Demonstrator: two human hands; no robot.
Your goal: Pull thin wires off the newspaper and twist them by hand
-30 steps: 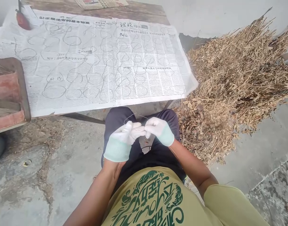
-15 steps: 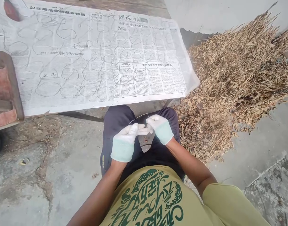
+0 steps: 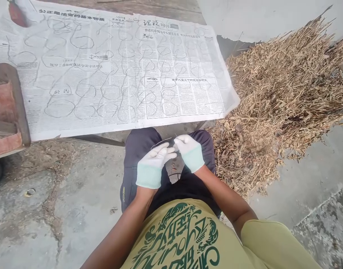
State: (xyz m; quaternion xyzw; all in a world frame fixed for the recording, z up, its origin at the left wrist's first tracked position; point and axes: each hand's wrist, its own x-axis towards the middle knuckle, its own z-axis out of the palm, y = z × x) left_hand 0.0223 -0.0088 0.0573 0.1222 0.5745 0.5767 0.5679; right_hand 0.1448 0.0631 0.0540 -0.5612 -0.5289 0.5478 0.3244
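Both hands wear white gloves with pale mint cuffs and meet above my lap, in front of the table edge. A thin light-coloured wire (image 3: 163, 141) arches between them. My left hand (image 3: 157, 155) has its thumb pressed against the fingers on one end of the wire, the fingertips pointing right. My right hand (image 3: 184, 145) pinches the other end between thumb and forefinger, with a short tip sticking up. The fingertips of the two hands are close together. Whether the wire is one piece is too fine to tell.
Newspaper sheets (image 3: 118, 78) cover the table ahead, with many thin curved loops on them. A reddish wooden tray or stool (image 3: 22, 108) stands at the left edge. A red-handled object (image 3: 17, 14) lies at the far left corner. Dry stalks (image 3: 272, 93) are heaped at right.
My left hand has shifted slightly, its fingers now more bent and turned upward. The wire between the hands sits lower and flatter. My right hand keeps its pinch.
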